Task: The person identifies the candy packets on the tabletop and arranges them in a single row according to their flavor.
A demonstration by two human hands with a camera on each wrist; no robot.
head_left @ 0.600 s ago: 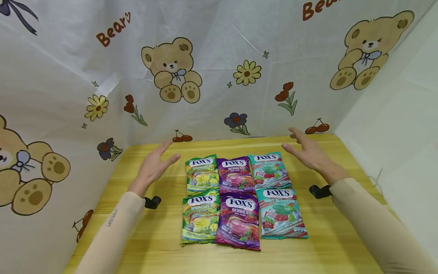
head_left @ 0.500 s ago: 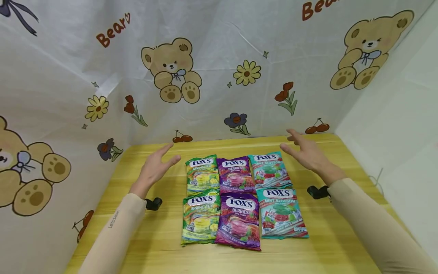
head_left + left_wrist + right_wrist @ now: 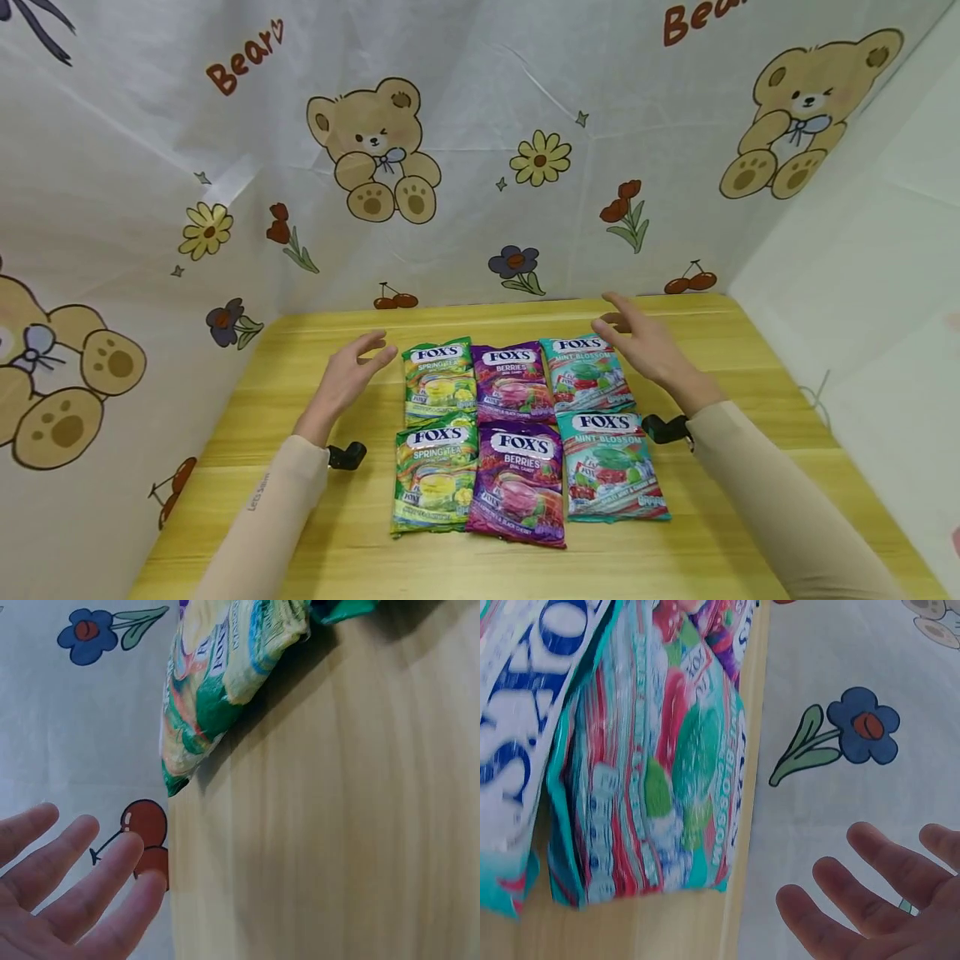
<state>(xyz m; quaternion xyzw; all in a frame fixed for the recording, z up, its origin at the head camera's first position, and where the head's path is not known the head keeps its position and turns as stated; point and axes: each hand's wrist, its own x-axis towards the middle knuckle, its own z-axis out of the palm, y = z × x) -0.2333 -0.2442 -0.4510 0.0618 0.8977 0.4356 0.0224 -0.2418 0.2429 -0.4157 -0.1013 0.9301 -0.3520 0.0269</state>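
Two rows of candy bags lie face up on the table. On the left are a back green Spring Tea bag and a front one. Purple Berries bags, back and front, fill the middle. To the right sit teal Mint Blossom bags, back and front. My left hand hovers left of the back Spring Tea bag, fingers loosely bent and holding nothing. Over the right edge of the back Mint Blossom bag, my right hand is held with fingers spread, apart from it in the right wrist view.
A pale wooden table bears the bags. Behind it and to the left hangs a white cloth printed with bears and flowers. A white surface rises on the right, with a thin cord beside the table edge. Black wrist mounts sit by both hands.
Both hands have moved inward toward the bags; the right hand went left and slightly down, and the left hand's fingers have bent a little more. The bags stay in place.
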